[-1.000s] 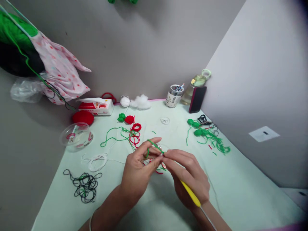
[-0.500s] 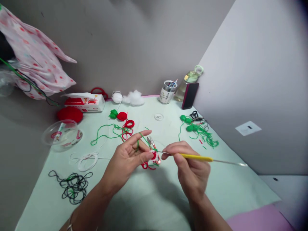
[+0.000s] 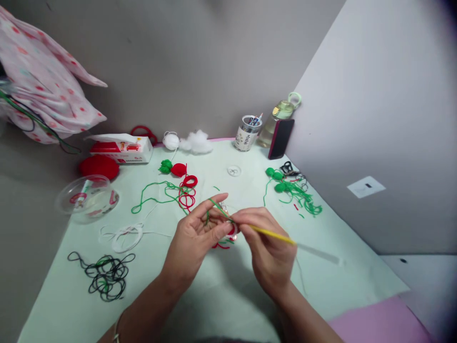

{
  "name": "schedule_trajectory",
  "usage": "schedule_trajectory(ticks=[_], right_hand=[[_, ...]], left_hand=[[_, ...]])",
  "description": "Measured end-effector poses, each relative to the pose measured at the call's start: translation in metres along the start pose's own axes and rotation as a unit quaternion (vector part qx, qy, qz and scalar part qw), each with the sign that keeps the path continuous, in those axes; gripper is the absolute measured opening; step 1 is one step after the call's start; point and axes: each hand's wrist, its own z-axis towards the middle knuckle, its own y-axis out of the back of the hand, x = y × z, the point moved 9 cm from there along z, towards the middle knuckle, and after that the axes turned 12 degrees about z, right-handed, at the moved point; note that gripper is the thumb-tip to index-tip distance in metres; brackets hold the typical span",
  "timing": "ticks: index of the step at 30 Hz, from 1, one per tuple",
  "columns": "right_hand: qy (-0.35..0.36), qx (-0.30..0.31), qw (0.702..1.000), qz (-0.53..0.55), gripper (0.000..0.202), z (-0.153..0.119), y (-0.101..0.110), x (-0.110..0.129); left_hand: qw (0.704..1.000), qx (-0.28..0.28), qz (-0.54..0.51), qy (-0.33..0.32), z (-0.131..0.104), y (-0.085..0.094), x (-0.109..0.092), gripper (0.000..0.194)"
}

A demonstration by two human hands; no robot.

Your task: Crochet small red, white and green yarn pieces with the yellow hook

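**Both hands mid-table: L w/ small piece, R w/ hook**

L hand (image 3: 193, 238) half open: thumb pinches the small red-&-white piece (image 3: 232, 230) against fingers partly hidden behind; index raised w/ green yarn (image 3: 218, 207) over it. R hand (image 3: 271, 252) mostly closed, thumb & fingers round the yellow-handled hook (image 3: 271, 233); its back end is blurred, its tip hidden at the piece. Hands nearly meet, above approx. the middle of the tabletop (image 3: 332, 281); piece is up between them.

Handling (my guess): piece v. light, soft, squashy; best pinched flat near its rim, close to the stitch, w/o crushing. Yarn limp, likely to snag or split; needs light tension over the index. Hook prob. stiff & light, metal smooth, so hold by the yellow grip.

Just behind/below the piece: snips (image 3: 224, 207), partly hidden, & yarn scraps. Toward L edge: black yarn (image 3: 107, 276) nearest the front, then white yarn (image 3: 140, 232), clear tub (image 3: 59, 200). Far L corner: red ball (image 3: 99, 167), tissue box (image 3: 135, 150). Along far edge: white ball (image 3: 171, 141) next to stuffing (image 3: 196, 142), then pen cup (image 3: 246, 136). Far R corner: bottle (image 3: 266, 136) w/ phone (image 3: 282, 139) upright in front. By R edge: green balls (image 3: 279, 186) w/ loose tails, black scissors (image 3: 287, 167) just behind.
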Motion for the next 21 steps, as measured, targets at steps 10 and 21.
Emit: schedule_trajectory(ticks=[10, 21], right_hand=[[-0.104, -0.052, 0.978, 0.174, 0.019, 0.007, 0.016, -0.022], [-0.204, -0.035, 0.945, 0.253, 0.018, 0.0, 0.008, -0.048]], left_hand=[[0.991, 0.042, -0.102, 0.07, 0.001, -0.002, 0.009, 0.036], [1.0, 0.026, 0.011, -0.001, -0.003, 0.0, 0.0, 0.037]])
